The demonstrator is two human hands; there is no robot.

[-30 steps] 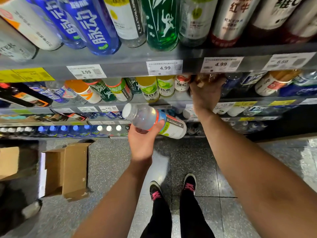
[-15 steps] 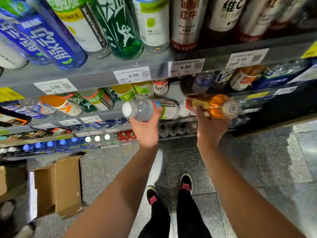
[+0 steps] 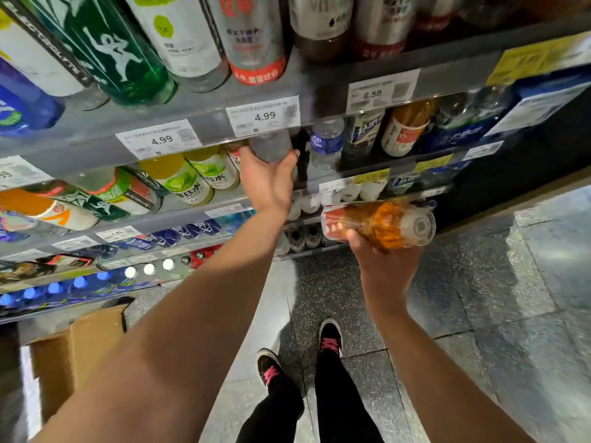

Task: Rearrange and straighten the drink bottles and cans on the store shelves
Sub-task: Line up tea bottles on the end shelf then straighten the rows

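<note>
Clear plastic forms the body of the water bottle (image 3: 271, 145) that the left hand (image 3: 268, 182) grips from below, fingers curled round its lower body. This bottle sits at the front edge of the second shelf (image 3: 367, 174), directly under the 4.99 price tag (image 3: 263, 116), with its upper part hidden behind the shelf rail (image 3: 211, 123). To its left on the same shelf stand green-and-yellow labelled bottles (image 3: 192, 177); to its right stands a small water bottle with a blue label (image 3: 324, 145).

The right hand (image 3: 380, 251) holds an amber tea bottle (image 3: 377, 223) lying roughly horizontal, clear of the shelving and below the second shelf. Its base faces right toward the camera, and its red label end points left. The fingers wrap under the bottle; the thumb is not clearly visible.

The top shelf carries a green bottle (image 3: 121, 59), a white-labelled bottle (image 3: 179, 36) and a silver-and-red can (image 3: 252, 36). A 6.59 price tag (image 3: 380, 91) hangs right of the 4.99 tag. Lower shelves hold rows of capped bottles (image 3: 148, 270), seen from above.

A cardboard box (image 3: 80, 353) stands open on the grey tiled floor (image 3: 495, 314) at lower left. The person's black shoes with pink laces (image 3: 329, 340) stand on the floor between the two forearms.
</note>
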